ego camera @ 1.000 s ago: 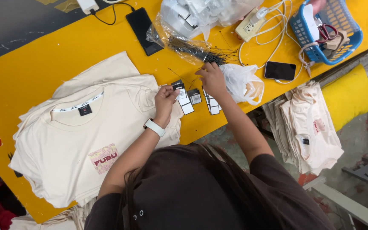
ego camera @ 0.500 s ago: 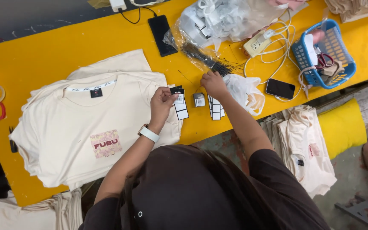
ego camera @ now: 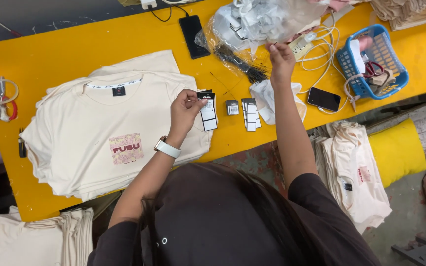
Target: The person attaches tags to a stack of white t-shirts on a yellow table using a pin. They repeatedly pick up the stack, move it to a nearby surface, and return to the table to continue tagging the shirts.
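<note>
My left hand (ego camera: 186, 111), with a white watch on the wrist, pinches a small stack of black-and-white hang tags (ego camera: 208, 107) at the right edge of a pile of cream T-shirts (ego camera: 99, 133). The top shirt lies flat, its printed chest patch facing up. My right hand (ego camera: 281, 58) is raised farther back, fingers pinched on a thin black string just above a bundle of black strings (ego camera: 242, 66). Two small piles of tags (ego camera: 231, 107) (ego camera: 250, 114) lie on the yellow table (ego camera: 75, 44) between my hands.
A clear bag of tags (ego camera: 262, 19), a black phone on a cable (ego camera: 194, 35), a second phone (ego camera: 324, 99), a white plastic bag (ego camera: 267, 101) and a blue basket (ego camera: 395, 81) crowd the far right. Red-handled scissors (ego camera: 1, 98) lie left. More shirts hang lower right (ego camera: 353, 172).
My right hand has lifted from the table near the string bundle and moved back, pulling up a thin string. My left hand still holds the tags by the shirt pile.
</note>
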